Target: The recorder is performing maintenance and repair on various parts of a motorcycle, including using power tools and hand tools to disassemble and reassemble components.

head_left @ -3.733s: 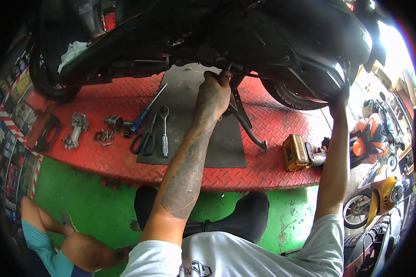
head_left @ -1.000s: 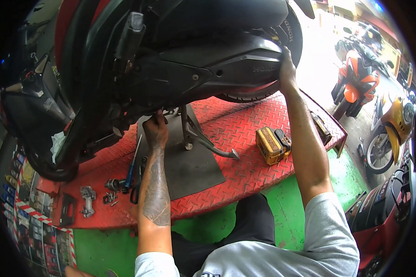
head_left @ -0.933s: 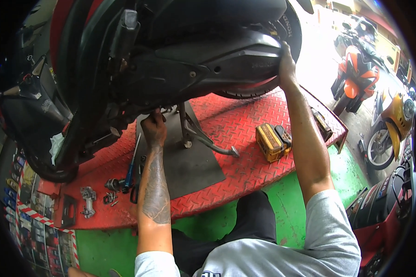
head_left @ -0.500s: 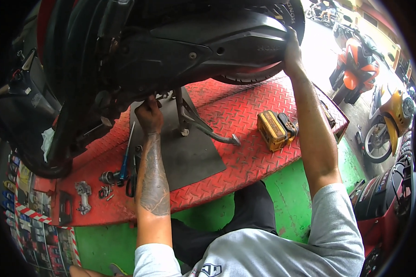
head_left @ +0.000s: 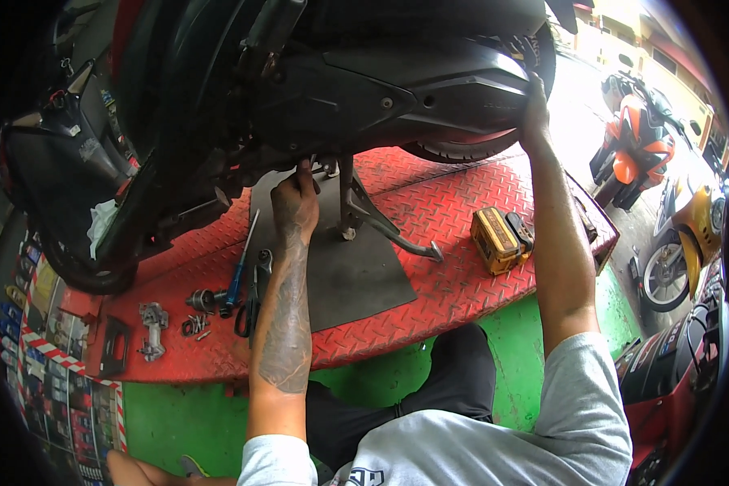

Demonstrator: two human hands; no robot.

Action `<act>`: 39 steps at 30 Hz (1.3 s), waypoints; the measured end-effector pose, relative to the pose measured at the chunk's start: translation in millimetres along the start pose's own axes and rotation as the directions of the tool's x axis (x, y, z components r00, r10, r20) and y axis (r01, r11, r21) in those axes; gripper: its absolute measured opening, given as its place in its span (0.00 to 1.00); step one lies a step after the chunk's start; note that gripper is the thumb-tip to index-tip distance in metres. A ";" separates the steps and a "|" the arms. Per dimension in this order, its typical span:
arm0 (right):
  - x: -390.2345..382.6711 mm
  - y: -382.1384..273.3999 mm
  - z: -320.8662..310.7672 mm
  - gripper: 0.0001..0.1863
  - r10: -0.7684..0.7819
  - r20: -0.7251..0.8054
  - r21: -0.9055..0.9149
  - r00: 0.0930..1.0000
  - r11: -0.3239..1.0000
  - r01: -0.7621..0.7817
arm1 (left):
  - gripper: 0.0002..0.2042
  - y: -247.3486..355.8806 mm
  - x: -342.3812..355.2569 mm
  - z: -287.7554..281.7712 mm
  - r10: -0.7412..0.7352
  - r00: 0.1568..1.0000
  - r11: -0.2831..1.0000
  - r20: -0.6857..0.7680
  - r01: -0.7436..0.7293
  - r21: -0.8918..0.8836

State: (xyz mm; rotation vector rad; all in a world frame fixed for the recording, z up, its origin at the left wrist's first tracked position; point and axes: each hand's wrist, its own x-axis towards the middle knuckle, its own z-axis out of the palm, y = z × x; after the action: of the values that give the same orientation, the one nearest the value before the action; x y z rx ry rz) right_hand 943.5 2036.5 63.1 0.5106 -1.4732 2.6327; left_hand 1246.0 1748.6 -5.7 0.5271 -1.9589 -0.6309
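A scooter's long black engine-side cover spans the upper middle. My right hand is wrapped around its rear end, beside the rear tyre. Under the cover's lower edge, my left hand has its fingers closed and its thumb pointing up against the underside. What it pinches there is hidden. Just right of that hand, the scooter's metal stand reaches down to a dark mat. A blue-handled screwdriver and a ratchet lie left of my left forearm.
The red diamond-plate platform carries a yellow-and-black block, a metal casting, a socket-like part and a black tray. Orange and yellow motorcycles stand at right. Another person's limb shows lower left.
The whole scene has shifted slightly rightward in the picture. My left thumb now stretches higher against the underside. My right hand keeps its grip on the cover's rear end.
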 end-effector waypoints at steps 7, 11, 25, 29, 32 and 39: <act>28.6 18.0 -9.5 0.47 0.043 -0.044 -0.064 0.998 0.997 -0.045 | 0.37 7.6 3.1 -11.4 -0.097 0.991 0.982 0.089 0.081 0.172; 34.4 19.9 -16.4 0.48 0.078 0.001 -0.097 0.997 0.992 -0.078 | 0.34 -18.2 13.0 -1.1 0.061 0.997 0.995 0.038 -0.063 0.078; 23.2 21.0 -25.1 0.48 -0.003 0.151 -0.027 0.989 1.000 0.007 | 0.18 9.3 -112.1 -78.6 -0.094 0.910 0.898 0.403 -0.097 0.429; 21.7 20.6 -27.6 0.32 -0.229 0.283 -0.220 0.931 0.930 0.296 | 0.16 12.6 -156.3 -70.0 0.011 0.880 0.804 0.474 -0.290 0.520; 21.3 22.0 -30.8 0.29 -0.276 0.406 -0.215 0.871 0.898 0.385 | 0.22 0.7 -142.6 -88.7 -0.016 0.903 0.785 0.429 -0.254 0.565; 25.6 21.8 -51.1 0.34 0.031 0.151 -0.355 0.988 0.935 0.025 | 0.25 -132.5 -15.9 -149.4 -0.453 0.780 0.494 0.432 -0.184 0.850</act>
State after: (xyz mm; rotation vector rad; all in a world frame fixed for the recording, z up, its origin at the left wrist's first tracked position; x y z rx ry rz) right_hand 901.7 2065.5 29.1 0.6833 -1.9419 2.2883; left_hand 1399.6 1625.1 -41.2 1.2530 -2.8627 0.2530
